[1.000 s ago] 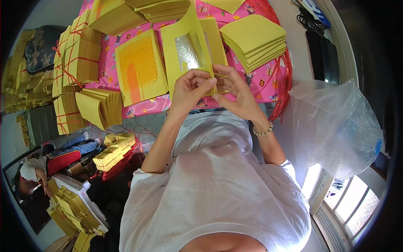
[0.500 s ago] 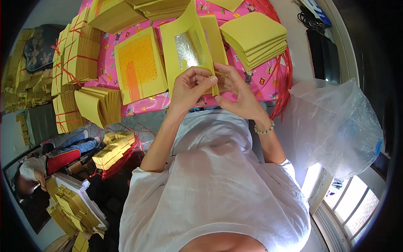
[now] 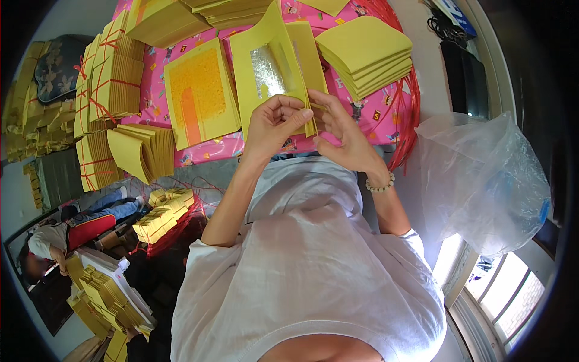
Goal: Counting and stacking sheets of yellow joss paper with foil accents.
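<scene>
A folded stack of yellow paper sheets (image 3: 246, 59) stands partly upright before me, with a silver foil patch (image 3: 266, 67) on its face. My left hand (image 3: 269, 125) pinches its lower right edge between thumb and fingers. Around that edge from the right comes my right hand (image 3: 348, 136), its fingers spread and bent, thumb apart, fingertips touching or close to the paper. Some right fingertips are hidden behind the sheets. Left of them lies a yellow sheet pile (image 3: 226, 123) with an orange rectangle (image 3: 199, 78) on top. Folded yellow paper (image 3: 365, 48) is stacked at the right.
A pink patterned cloth (image 3: 157, 72) covers the table. Bundles tied with red string (image 3: 114, 78) line its left side; loose red strings (image 3: 410, 120) hang at the right. A clear plastic bag (image 3: 482, 181) is beyond them. Another person (image 3: 51, 244) works at lower left among paper piles.
My right thumb has shifted slightly away from the paper edge, and the sheets there have parted a little. My left hand keeps its pinch. The other person's hand has moved slightly.
</scene>
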### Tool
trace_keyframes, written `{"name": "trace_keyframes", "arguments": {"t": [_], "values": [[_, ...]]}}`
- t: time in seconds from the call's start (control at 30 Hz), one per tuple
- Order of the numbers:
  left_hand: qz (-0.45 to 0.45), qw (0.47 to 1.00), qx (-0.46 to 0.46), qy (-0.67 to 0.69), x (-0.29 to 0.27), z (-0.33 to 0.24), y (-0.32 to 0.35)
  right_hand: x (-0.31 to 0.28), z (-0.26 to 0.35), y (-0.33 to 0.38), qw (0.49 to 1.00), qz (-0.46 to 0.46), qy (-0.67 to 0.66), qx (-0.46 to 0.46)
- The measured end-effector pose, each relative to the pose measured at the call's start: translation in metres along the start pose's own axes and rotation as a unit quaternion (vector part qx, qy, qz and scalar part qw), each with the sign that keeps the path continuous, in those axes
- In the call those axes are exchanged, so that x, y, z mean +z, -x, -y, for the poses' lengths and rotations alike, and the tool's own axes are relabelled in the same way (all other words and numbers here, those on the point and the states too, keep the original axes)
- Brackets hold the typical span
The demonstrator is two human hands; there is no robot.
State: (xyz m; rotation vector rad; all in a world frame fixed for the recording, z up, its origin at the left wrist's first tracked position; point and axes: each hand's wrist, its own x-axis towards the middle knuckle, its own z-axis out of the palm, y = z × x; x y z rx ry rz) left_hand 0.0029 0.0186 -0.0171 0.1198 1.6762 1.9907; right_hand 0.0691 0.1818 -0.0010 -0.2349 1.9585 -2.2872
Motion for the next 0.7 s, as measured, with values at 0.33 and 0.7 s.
{"name": "trace_keyframes", "arguments": {"t": [0.33, 0.7], "values": [[0.002, 1.000, 0.001, -0.001, -0.0002, 0.0008, -0.0012, 0.0003, 0.0074, 0.0017, 1.000, 0.004, 0.010, 0.016], [0.005, 1.000, 0.000, 0.005, -0.0002, 0.0001, -0.0010, 0.0000, 0.0049, 0.0015, 1.000, 0.005, 0.005, 0.016]]}}
